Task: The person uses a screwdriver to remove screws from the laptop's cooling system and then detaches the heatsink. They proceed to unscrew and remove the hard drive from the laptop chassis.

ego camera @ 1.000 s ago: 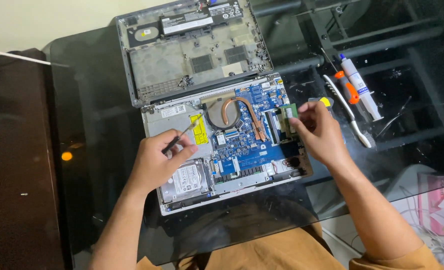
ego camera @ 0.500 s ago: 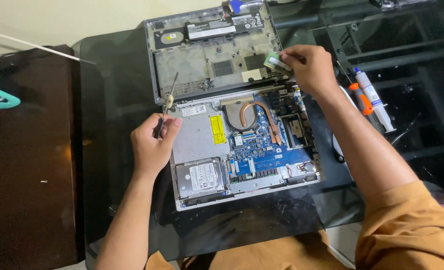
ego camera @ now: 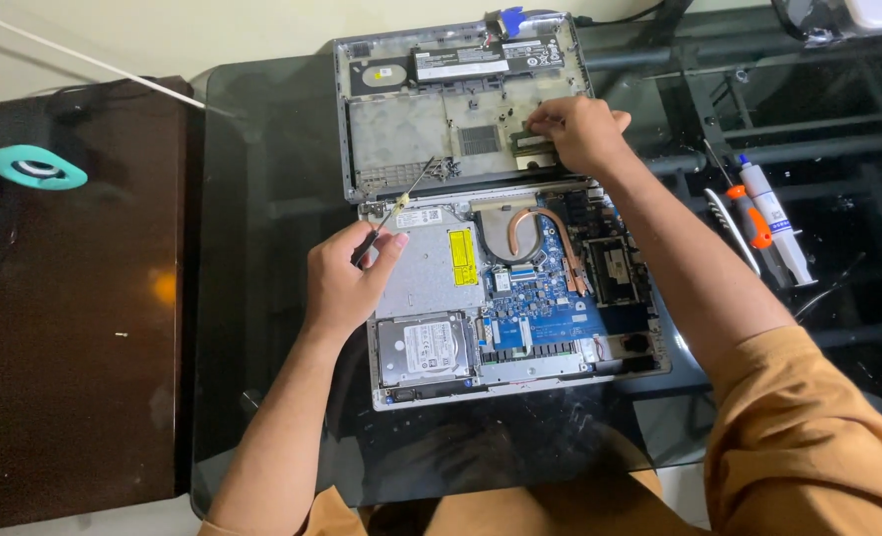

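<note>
The opened laptop point(ego camera: 520, 298) lies on the glass table point(ego camera: 262, 328), its boards, hard drive point(ego camera: 426, 349) and copper heat pipe point(ego camera: 540, 233) bare. The left hand point(ego camera: 347, 278) rests over the silver drive bay at the laptop's near-left, fingers curled tight round a thin screwdriver point(ego camera: 401, 199) whose shaft slants up and away toward the hinge. Farther off, the right hand point(ego camera: 580, 129) lies on the removed bottom cover point(ego camera: 461, 99), fingertips pinched on a small green memory module point(ego camera: 528, 144) pressed against the cover. A white tube point(ego camera: 773, 218) lies well right.

Left hand point(ego camera: 347, 278) grips screwdriver point(ego camera: 401, 203) (over opened laptop point(ego camera: 520, 377)).
</note>
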